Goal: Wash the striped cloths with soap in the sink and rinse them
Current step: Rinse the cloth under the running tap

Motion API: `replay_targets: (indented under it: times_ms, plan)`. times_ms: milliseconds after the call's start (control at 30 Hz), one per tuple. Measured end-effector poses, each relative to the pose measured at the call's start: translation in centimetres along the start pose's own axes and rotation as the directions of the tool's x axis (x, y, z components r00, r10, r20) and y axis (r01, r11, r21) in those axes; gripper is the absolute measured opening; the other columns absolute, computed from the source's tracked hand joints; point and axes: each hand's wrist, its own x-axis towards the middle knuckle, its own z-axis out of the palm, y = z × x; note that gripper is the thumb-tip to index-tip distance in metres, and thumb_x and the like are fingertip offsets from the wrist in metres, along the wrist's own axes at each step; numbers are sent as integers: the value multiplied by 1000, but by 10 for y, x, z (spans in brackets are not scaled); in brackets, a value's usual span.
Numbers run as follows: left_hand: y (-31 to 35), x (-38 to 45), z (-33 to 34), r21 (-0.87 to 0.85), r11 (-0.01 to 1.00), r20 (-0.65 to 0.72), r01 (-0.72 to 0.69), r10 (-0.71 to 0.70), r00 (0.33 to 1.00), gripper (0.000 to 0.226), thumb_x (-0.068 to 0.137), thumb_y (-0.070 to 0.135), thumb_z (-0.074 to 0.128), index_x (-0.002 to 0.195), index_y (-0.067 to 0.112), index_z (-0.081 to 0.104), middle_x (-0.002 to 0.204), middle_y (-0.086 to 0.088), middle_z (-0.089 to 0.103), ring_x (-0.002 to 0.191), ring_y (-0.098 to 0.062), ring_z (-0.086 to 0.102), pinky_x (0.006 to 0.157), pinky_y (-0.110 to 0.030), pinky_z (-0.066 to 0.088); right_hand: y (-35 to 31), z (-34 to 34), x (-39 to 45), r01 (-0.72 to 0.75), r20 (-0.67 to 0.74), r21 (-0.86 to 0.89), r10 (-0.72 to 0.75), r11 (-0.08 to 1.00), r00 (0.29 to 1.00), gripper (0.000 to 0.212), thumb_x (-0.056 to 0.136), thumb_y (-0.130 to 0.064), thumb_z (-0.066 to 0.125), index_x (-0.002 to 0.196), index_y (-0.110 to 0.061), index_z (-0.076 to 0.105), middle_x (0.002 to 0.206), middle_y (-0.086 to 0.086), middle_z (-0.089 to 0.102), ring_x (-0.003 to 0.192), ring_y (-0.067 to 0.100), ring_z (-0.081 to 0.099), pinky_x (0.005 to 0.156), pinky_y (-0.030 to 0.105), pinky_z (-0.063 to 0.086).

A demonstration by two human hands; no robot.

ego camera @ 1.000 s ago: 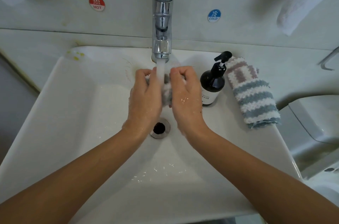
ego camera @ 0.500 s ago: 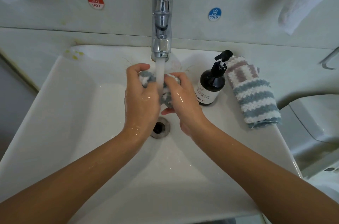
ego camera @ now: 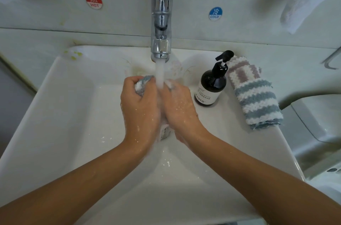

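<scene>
**Two hands, one wet cloth under the tap**

Two of my hands meet over the middle of the sink [ego camera: 60, 106], pressed close together beneath the running water [ego camera: 159, 73]. My left hand [ego camera: 140, 108] has its fingers curled tight round a bunched striped cloth [ego camera: 141, 85], a grey-blue and white wad that pokes out at the top of my fist, toward the sink's back edge. My right hand [ego camera: 180, 106] also has its fingers curled round the cloth, and a small tuft shows at its knuckles. More of the cloth hangs out below my palms, so its long axis runs from the back edge toward the front edge, though most of it is hidden. It looks soaked and fluffy, and suds and droplets speckle both hands.

The chrome tap [ego camera: 161, 16] stands at the back edge, smooth and cylindrical. At the back right corner of the rim a dark, round-shouldered pump bottle [ego camera: 210, 88] stands upright. Just beside it, along the right edge, lies a second striped cloth [ego camera: 255, 95], folded long, plush and nubbly, with mauve bands at its far end and grey-blue bands nearer me, its length running front to back.
</scene>
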Motion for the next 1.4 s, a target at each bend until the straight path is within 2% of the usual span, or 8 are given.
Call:
replay_targets:
  times_ms: [133, 300, 467, 600, 833, 1200, 1300, 1400]
  plan:
    - [0, 1, 3, 24, 1000, 25, -2, 2, 1000, 18, 98, 24, 56, 80, 22, 58, 62, 15, 61, 57, 3, 58, 55, -13, 45, -2, -1, -5, 23, -7, 2, -23, 1000, 1000, 34, 98, -29, 51, 69, -13, 60, 72, 17, 58, 69, 27, 57, 68, 36, 48]
    - [2, 5, 3, 57, 998, 26, -1, 0, 1000, 22, 101, 28, 46, 81, 27, 55, 68, 15, 63, 60, 5, 59, 56, -13, 45, 6, 1, -6, -3, -19, 120, 6, 993, 1000, 25, 95, -38, 56, 80, -20, 64, 82, 9, 70, 80, 25, 69, 77, 44, 56]
    - [-2, 5, -3, 103, 994, 118, -24, 12, 993, 10, 101, 28, 47, 110, 30, 47, 93, 13, 62, 81, 0, 64, 64, -20, 52, 3, -4, -5, -18, 26, 149, 15, 989, 1000, 9, 92, -38, 54, 100, -35, 53, 99, 1, 67, 87, 19, 67, 56, 30, 50]
    - [-1, -1, 0, 31, 998, 152, 48, -52, 987, 9, 98, 35, 51, 105, 40, 46, 94, 14, 66, 81, -2, 67, 59, -23, 55, 3, -5, -2, 39, -46, 176, -31, 984, 998, 3, 95, -41, 50, 96, -42, 53, 101, -1, 65, 94, 24, 67, 60, 32, 47]
    - [-5, 3, 2, 134, 991, 22, 26, -30, 999, 27, 99, 44, 46, 78, 30, 57, 71, 12, 64, 65, 5, 61, 62, -19, 45, 10, 4, -5, 26, -45, 133, -20, 991, 999, 42, 98, -47, 45, 81, -12, 58, 79, 5, 63, 77, 19, 63, 83, 49, 54]
    - [-2, 3, 2, 125, 992, 93, -3, -9, 996, 44, 102, 33, 44, 64, 19, 60, 55, 7, 60, 54, -3, 58, 53, -21, 45, 0, 1, 2, 4, 50, -134, 2, 991, 999, 36, 96, -39, 50, 70, -19, 61, 71, -4, 66, 61, 4, 60, 53, 22, 46]
    - [-4, 4, 1, 145, 986, 110, -78, 63, 992, 28, 101, 37, 46, 85, 19, 59, 70, 1, 63, 65, -13, 62, 62, -33, 52, 3, -2, 5, 11, 61, -112, -4, 994, 998, 23, 98, -31, 50, 83, -18, 63, 84, 3, 69, 79, 16, 67, 71, 36, 55]
    - [-2, 3, 0, 140, 985, 188, -99, 71, 980, 13, 99, 40, 49, 100, 30, 56, 80, 7, 68, 71, -5, 66, 62, -24, 52, 1, -9, 2, -31, 34, 16, 30, 999, 999, 19, 100, -36, 44, 100, -22, 57, 90, -4, 67, 90, 13, 67, 90, 42, 54]
